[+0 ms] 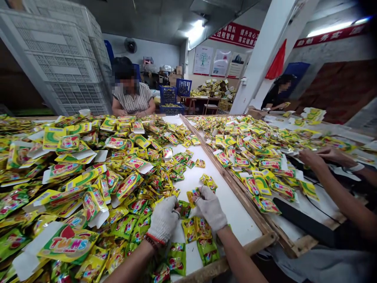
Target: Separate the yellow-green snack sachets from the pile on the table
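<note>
My left hand (165,221), in a white knitted glove, has its fingers curled at the edge of a small green packet (185,209). My right hand (210,208), gloved the same way, pinches a yellow packet (192,195) between thumb and fingers. Both hands are close together over the white tabletop (191,257). Below them lie more yellow packets (189,230) and green packets (208,250). To the left spreads a heap of small sachets and printed cartons; one flat carton (69,243) with an open flap lies nearest me.
A wooden divider (224,173) separates my side from another pile of cartons (259,157) on the right. A co-worker's hands (326,159) are at that pile. Another person (132,92) sits across the table. Stacked grey crates (64,59) stand at back left.
</note>
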Available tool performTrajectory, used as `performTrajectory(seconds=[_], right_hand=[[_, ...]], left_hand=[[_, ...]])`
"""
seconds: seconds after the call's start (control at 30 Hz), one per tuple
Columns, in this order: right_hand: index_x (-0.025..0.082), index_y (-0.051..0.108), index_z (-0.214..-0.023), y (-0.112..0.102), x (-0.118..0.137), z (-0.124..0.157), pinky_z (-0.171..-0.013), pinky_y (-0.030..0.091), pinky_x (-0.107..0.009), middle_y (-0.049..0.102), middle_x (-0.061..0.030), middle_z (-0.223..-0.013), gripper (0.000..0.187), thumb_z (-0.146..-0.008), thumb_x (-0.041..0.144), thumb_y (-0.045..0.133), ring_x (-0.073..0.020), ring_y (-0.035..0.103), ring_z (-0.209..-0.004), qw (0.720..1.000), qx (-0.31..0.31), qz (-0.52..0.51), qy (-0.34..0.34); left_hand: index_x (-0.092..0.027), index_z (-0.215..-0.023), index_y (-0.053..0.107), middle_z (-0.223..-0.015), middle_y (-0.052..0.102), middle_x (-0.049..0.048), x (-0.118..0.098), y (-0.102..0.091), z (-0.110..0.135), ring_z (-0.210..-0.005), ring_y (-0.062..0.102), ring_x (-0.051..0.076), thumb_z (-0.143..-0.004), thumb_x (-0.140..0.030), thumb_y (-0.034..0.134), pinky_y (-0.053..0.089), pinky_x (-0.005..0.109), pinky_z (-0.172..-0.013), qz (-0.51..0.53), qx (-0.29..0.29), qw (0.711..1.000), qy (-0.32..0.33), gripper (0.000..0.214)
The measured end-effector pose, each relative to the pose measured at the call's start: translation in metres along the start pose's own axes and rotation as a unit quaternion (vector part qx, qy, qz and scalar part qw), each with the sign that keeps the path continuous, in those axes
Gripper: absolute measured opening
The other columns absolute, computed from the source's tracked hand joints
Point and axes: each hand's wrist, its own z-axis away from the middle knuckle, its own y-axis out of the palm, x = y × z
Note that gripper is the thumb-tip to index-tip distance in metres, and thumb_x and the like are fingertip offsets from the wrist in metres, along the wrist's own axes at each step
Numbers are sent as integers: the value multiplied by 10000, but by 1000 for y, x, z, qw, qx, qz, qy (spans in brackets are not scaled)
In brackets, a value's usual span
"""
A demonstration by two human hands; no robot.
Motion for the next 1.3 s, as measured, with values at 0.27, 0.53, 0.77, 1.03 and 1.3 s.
performTrajectory(seconds=[0.27, 0.53, 0.77, 1.03, 1.3], right_hand=[[184, 675, -887, 8, 19, 14, -848, 438, -301, 638, -43, -893, 172, -728, 199, 612, -190, 559, -900, 985, 100, 99, -105], [184, 512, -1192, 20, 21, 19, -880, 469, -310, 566, -80, -1130, 478, -727, 247, 604, -207, 561, -1006, 998, 50, -18, -46], [183, 453, -988, 19, 30, 14, -433, 431, -227, 588, -35, -815, 427, -781, 541, 559, -134, 571, -523, 968, 82, -230, 58], [218, 423, -1040, -7, 51, 2, -444, 397, -184, 559, -18, -801, 453, -762, 516, 621, -102, 549, -546, 941, -57, -333, 17], [222, 440, -1019, 49, 50, 33, -432, 374, -195, 570, -23, -821, 471, -732, 544, 629, -119, 575, -537, 900, 106, -413, 95]], left_hand=[[-174, -705, 439, -641, 435, -32, 12, -9, 0, -598, 424, 106, -778, -330, 513, 340, 205, -546, 276, 51, 960, -10, 188], [-163, -707, 453, -664, 441, -35, 10, -3, 5, -611, 391, 91, -703, -338, 681, 319, 198, -546, 441, 26, 897, -17, 288], [-187, -806, 548, -898, 543, 57, -4, -46, 4, -854, 529, 183, -859, -312, 473, 433, 295, -779, 126, -88, 981, 117, 154], [-170, -1101, 544, -987, 596, 127, 37, -132, -12, -960, 532, 340, -809, -205, 423, 391, 521, -853, -318, -152, 936, 6, 317], [-236, -1244, 310, -1191, 553, 106, -3, -84, -2, -1002, 592, 241, -778, -392, 626, 510, 381, -823, 505, -52, 861, -29, 585]])
